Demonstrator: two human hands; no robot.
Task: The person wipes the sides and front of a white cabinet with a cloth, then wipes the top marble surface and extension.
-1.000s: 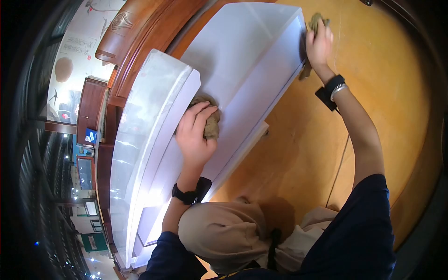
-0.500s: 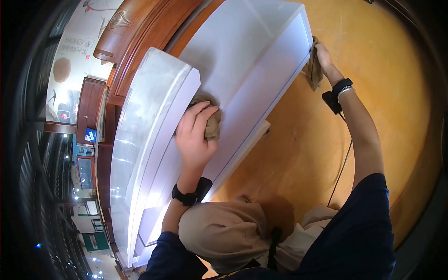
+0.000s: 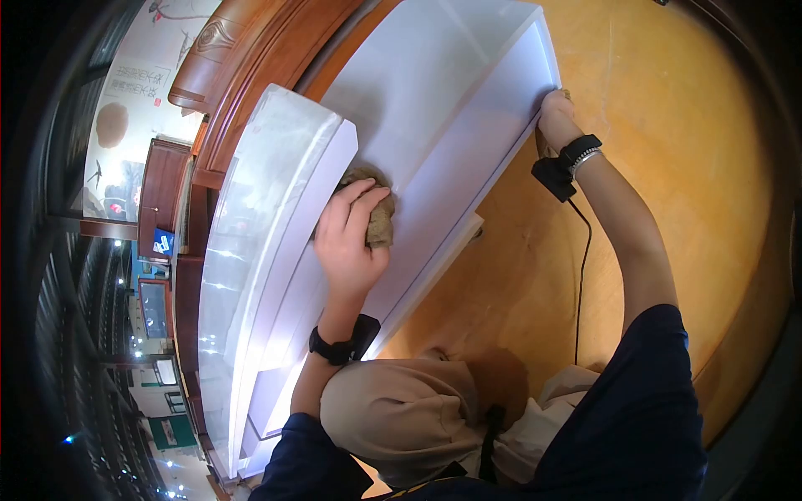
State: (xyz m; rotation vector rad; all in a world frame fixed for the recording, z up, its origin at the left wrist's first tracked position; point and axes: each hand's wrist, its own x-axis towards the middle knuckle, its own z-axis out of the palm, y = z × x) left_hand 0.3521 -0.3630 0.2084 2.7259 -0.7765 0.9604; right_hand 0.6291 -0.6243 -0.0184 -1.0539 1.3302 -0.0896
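Observation:
My left hand [image 3: 351,242] is closed round a bunched brown cloth [image 3: 382,221] at the inner side of a white cabinet [image 3: 451,175], close to its raised glossy top part [image 3: 259,175]. At the cabinet's far right corner, my right hand [image 3: 558,117] is closed on a second brown cloth [image 3: 565,95], of which only a small piece shows past the fingers. The rest of that cloth is hidden behind the hand. Both wrists wear black bands with a small black device.
Brown carved wooden furniture [image 3: 276,50] stands beyond the cabinet. The floor [image 3: 668,167] is yellow-orange. A black cable [image 3: 582,284] hangs from the right wrist's device. My bent knee [image 3: 393,409] is below the left wrist.
My right hand has moved slightly left and down onto the cabinet's corner edge, and its cloth, which hung down before, is now mostly hidden. My left hand has hardly moved.

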